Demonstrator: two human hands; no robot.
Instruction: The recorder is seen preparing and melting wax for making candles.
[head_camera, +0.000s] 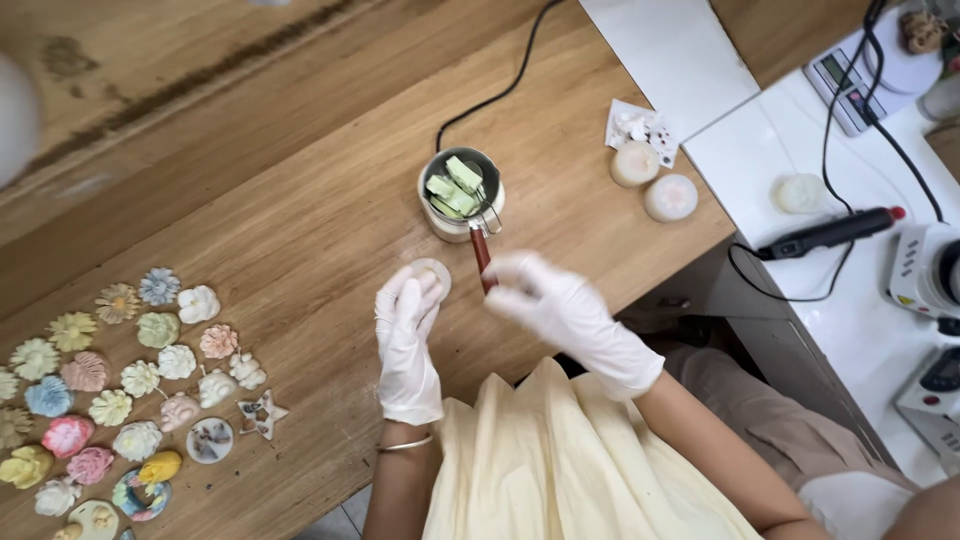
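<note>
While green chunks (455, 187) sit unmelted in pot (460, 195): left hand (408, 340) pinching pale disc (430, 274), right hand (545, 300) curled near wooden handle (482, 255), grip unclear.

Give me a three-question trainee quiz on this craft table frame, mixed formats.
1. True or false: the small metal melting pot with the reddish-brown handle holds pale green blocks.
2. Multiple choice: what does the white-gloved left hand hold at its fingertips? A) a pale round flat disc B) a black cable C) a blue flower shape
3. Fill in: the group of pastel flower- and shell-shaped cast pieces lies on the wooden table to the person's ____ side.

Key
1. True.
2. A, the pale round flat disc; the white-gloved right hand is at the pot's handle.
3. Left.
</note>
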